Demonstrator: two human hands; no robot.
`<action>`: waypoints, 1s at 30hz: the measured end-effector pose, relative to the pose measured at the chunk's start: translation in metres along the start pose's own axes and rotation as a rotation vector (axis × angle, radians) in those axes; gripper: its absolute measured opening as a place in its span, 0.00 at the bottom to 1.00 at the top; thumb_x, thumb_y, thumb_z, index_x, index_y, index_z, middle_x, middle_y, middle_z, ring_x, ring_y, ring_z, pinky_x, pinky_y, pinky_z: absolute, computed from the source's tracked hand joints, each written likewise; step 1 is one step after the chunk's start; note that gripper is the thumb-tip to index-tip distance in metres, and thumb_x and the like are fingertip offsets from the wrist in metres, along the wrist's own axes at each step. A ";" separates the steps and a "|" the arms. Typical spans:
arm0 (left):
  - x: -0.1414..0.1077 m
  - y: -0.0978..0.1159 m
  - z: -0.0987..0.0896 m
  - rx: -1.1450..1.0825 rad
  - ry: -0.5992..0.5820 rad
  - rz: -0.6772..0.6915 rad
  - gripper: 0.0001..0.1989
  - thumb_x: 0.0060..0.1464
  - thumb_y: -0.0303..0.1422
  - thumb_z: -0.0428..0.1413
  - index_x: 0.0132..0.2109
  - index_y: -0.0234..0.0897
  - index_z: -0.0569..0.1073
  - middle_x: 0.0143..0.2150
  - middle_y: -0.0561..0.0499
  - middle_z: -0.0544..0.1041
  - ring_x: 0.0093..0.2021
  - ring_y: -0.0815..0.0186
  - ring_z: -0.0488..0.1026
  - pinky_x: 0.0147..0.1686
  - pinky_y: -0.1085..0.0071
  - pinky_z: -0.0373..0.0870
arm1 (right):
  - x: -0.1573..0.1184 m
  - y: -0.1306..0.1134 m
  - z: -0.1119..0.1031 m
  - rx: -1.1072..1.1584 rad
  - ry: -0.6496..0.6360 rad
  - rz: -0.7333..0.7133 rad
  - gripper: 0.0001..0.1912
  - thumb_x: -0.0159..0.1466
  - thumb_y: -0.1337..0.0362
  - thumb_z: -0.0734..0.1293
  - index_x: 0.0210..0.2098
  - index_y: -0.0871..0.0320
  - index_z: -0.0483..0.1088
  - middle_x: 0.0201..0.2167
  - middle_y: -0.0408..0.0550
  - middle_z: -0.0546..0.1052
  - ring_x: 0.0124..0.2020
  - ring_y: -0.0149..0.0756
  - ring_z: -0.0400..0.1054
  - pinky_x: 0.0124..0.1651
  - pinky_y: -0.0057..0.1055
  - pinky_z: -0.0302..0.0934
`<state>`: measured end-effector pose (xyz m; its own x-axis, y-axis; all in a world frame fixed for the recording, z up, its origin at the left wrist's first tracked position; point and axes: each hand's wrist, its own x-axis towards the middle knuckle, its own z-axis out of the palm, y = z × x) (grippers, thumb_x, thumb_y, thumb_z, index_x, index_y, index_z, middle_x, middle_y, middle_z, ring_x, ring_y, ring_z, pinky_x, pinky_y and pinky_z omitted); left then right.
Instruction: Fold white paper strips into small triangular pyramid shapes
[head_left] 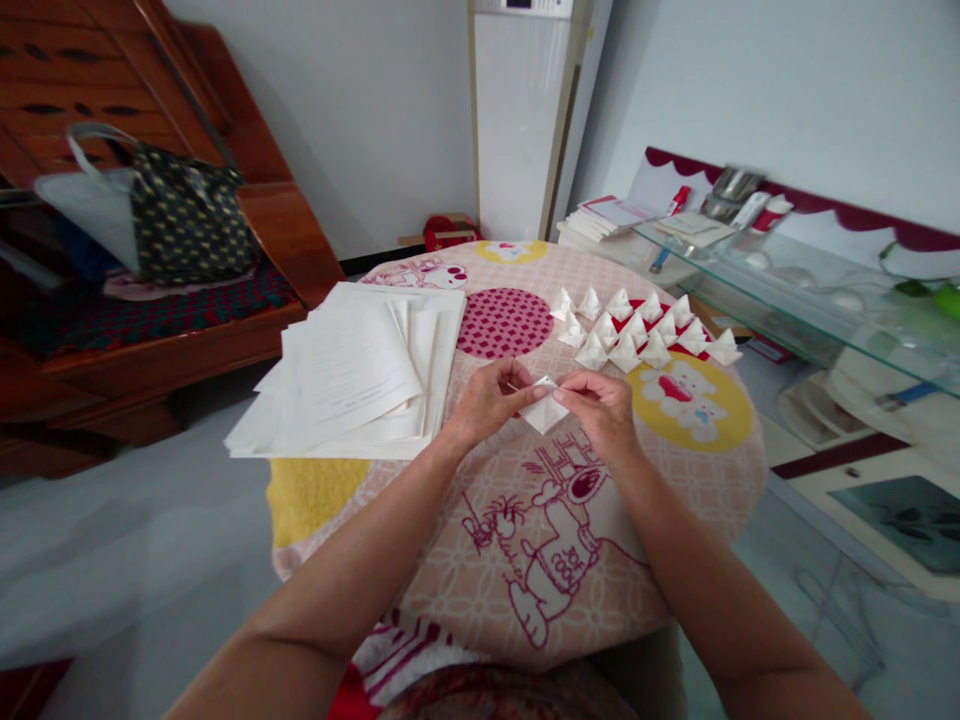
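Between both hands, over the middle of the round table, is a small white piece of folded paper (545, 413), its lower corner pointing toward me. My left hand (491, 400) pinches its left side between thumb and fingers. On the right side, my right hand (600, 400) grips it the same way, with the two thumbs close together. Beyond my right hand stand several folded paper boats (637, 330) in loose rows. To the left of my left hand lies a stack of white paper sheets (345, 370), some with printed text.
A patterned cloth (480, 560) covers the round table. On the right stands a glass-topped cabinet (810, 290) carrying papers and metal bowls. To the left is a wooden bench (277, 240) with a dotted bag (187, 215). A tall white appliance (517, 120) stands behind.
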<state>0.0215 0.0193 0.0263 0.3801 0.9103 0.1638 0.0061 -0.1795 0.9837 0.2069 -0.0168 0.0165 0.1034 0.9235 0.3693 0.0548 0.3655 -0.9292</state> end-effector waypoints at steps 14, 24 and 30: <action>-0.001 0.001 0.003 -0.098 0.133 0.007 0.14 0.48 0.40 0.66 0.27 0.34 0.74 0.23 0.54 0.72 0.22 0.74 0.64 0.22 0.76 0.57 | 0.000 -0.005 0.002 -0.112 -0.090 0.072 0.07 0.53 0.62 0.75 0.24 0.56 0.76 0.22 0.41 0.77 0.25 0.31 0.67 0.32 0.31 0.61; 0.000 0.014 -0.004 -0.176 0.237 0.022 0.17 0.44 0.41 0.68 0.25 0.34 0.72 0.21 0.56 0.70 0.21 0.75 0.62 0.21 0.76 0.57 | 0.003 -0.008 0.004 0.118 -0.014 0.232 0.14 0.46 0.59 0.79 0.32 0.55 0.79 0.27 0.42 0.81 0.27 0.33 0.73 0.33 0.31 0.68; 0.000 0.008 -0.001 -0.115 0.228 0.049 0.16 0.46 0.42 0.68 0.26 0.34 0.74 0.22 0.55 0.71 0.22 0.74 0.64 0.22 0.76 0.58 | 0.002 -0.003 0.006 0.034 -0.080 0.269 0.11 0.52 0.55 0.77 0.25 0.56 0.80 0.23 0.44 0.80 0.23 0.34 0.72 0.29 0.31 0.67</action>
<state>0.0212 0.0184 0.0348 0.1589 0.9644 0.2114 -0.1174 -0.1942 0.9739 0.2008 -0.0153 0.0196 0.0313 0.9936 0.1085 0.0021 0.1085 -0.9941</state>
